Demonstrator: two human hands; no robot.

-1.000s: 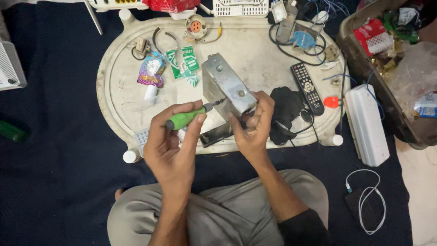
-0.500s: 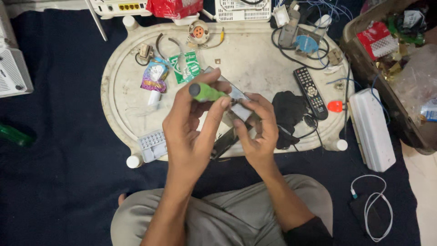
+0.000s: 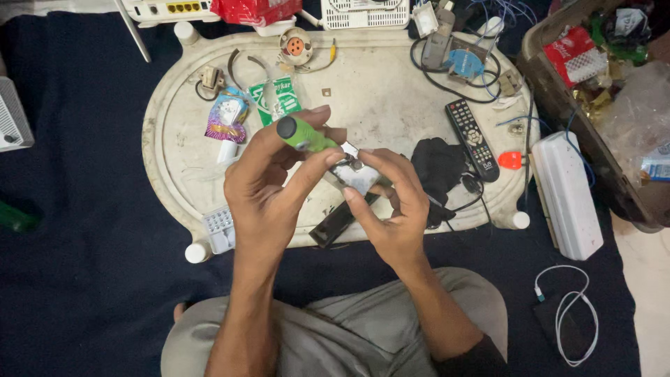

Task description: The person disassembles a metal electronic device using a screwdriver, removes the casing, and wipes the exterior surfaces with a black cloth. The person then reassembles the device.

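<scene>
Compared with 1 second ago, the metal box (image 3: 357, 174) is no longer tipped up with its broad face to the camera; it now lies lower and flatter between the hands, mostly hidden by fingers. The screwdriver (image 3: 305, 135) has swung too: then its green handle lay sideways with the tip at the box's side, now the handle end points up at the camera and the shaft runs down to the box's top face. My reading is that the work has shifted to a screw on that face, though the screw itself is too small to make out.

The left hand (image 3: 265, 195) is closed round the screwdriver, thumb and fingers pinching the handle, wrist bent over the near edge of the tray (image 3: 174, 160). The right hand (image 3: 391, 209) grips the box from the right, fingers curled over its top and thumb under it. The box sits above the tray's middle, just left of a black cloth (image 3: 436, 167), with a remote (image 3: 471, 139) farther right.
</scene>
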